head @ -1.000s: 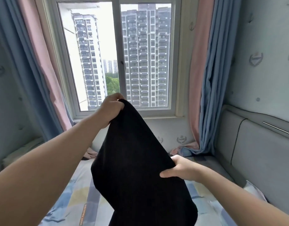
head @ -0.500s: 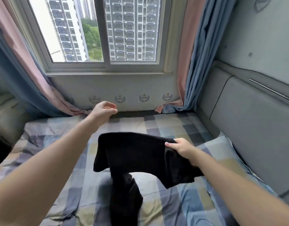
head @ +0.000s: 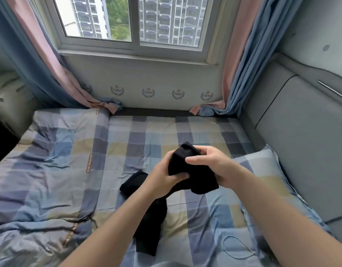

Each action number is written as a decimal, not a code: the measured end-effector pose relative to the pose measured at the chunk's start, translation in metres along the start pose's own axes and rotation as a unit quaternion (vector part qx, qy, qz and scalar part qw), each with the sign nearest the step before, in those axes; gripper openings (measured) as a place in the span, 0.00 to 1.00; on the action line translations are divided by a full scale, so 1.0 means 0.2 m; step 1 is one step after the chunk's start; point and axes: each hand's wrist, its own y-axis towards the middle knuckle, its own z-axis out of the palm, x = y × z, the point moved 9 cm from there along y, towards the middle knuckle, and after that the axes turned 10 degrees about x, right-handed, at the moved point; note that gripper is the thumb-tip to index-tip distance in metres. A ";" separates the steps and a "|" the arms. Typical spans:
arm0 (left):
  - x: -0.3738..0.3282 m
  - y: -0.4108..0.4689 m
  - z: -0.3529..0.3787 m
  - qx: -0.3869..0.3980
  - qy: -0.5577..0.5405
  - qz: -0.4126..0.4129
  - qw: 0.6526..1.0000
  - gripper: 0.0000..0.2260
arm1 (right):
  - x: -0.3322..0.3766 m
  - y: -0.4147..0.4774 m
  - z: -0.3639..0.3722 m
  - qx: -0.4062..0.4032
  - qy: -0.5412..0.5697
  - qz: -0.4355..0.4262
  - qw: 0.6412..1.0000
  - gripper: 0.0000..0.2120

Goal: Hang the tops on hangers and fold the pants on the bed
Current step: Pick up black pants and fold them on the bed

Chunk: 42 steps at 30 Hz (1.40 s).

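Both forearms reach in from the lower edge. The left hand [head: 162, 177] and right hand [head: 214, 166] meet above the mattress, fingers of each curled tight on a bunched black garment [head: 193, 170] (probably pants; its shape is unclear). Its loose end trails down onto the checked bedsheet [head: 127, 143] beneath the left forearm. A pillow [head: 262, 170] lies right, beside the grey headboard [head: 301, 141]. Beyond, curtains [head: 241, 60] frame the window [head: 131, 20].
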 end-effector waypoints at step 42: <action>0.04 -0.05 0.51 0.180 -0.012 -0.085 0.980 0.14 | 0.19 -0.27 -0.33 -0.271 0.091 -0.151 0.946 0.08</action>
